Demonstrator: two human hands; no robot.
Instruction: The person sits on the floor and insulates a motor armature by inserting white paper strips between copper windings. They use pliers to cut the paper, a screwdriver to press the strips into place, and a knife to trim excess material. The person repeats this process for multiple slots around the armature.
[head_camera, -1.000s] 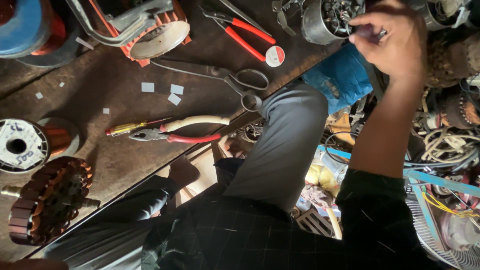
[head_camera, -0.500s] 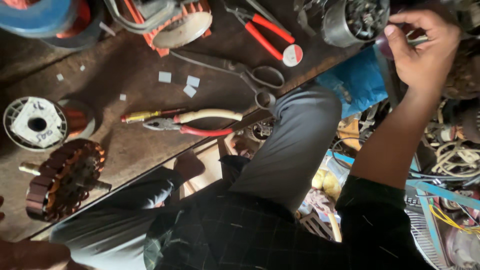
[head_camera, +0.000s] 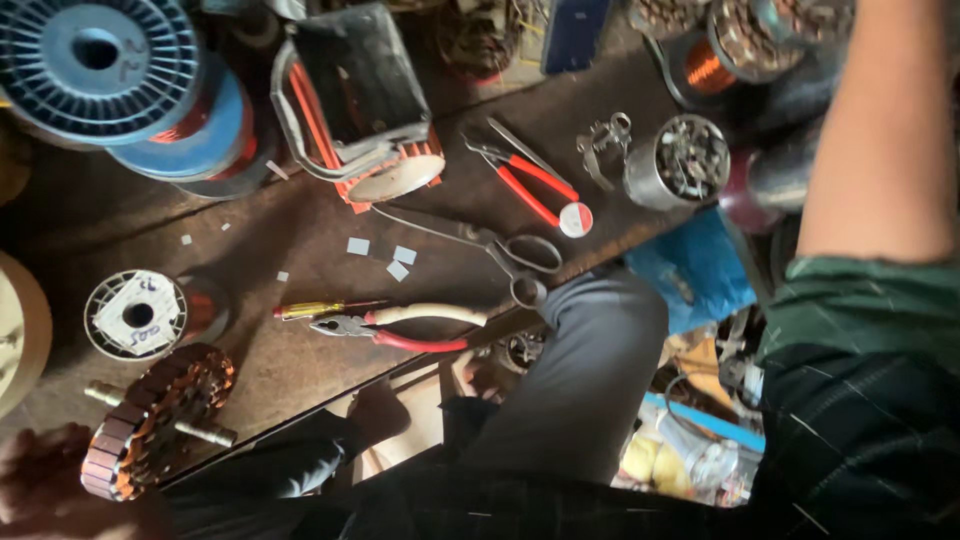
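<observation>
A white paper label (head_camera: 135, 312) with handwriting covers the face of the small wire spool at the surface's left edge; a round white-and-red sticker (head_camera: 575, 219) lies beside the red-handled pliers.

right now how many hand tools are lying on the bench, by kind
pliers: 2, cream and red handles and red handles
scissors: 1
screwdriver: 1, yellow handle
total: 4
</observation>
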